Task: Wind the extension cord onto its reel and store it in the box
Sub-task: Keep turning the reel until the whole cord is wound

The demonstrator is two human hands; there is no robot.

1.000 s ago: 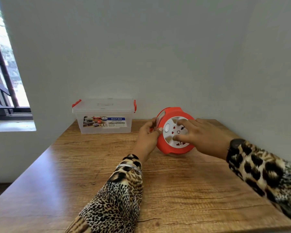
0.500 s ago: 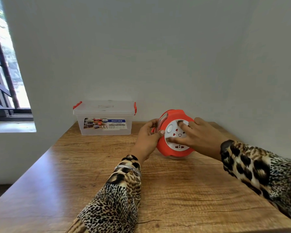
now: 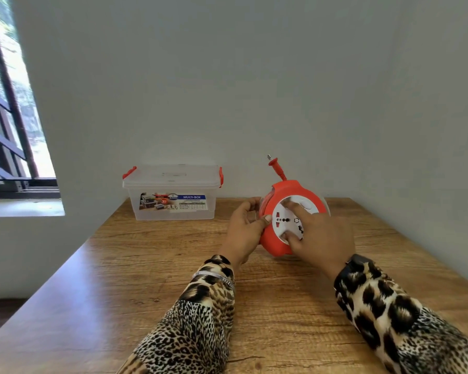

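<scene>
Round orange plastic cord reel (image 3: 277, 238), far table (image 3: 146, 279) edge: left hand (image 3: 243, 230) gripped rim, right hand's (image 3: 319, 238) fingertips pressed white hub. Orange plug (image 3: 276, 168) protruded; winding apparently near complete. Lidded clear plastic box (image 3: 173, 195) unopened; storing remained.

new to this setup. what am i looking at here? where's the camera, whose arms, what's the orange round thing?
There is no robot: a person works with two bare hands, and the single picture comes from a wide-angle camera on their head, looking forward and down. That is why both leopard-print sleeves come in from the bottom.

The orange round thing is an extension cord reel, standing on edge on the wooden table. Its white face carries sockets. The left hand grips the reel's left rim. The right hand lies over the white face, fingers spread on it, apparently to turn it. An orange plug sticks up above the reel's top.

Further back on the left, against the wall, stands a clear plastic box with its lid on and orange latches. A window is at the far left.
</scene>
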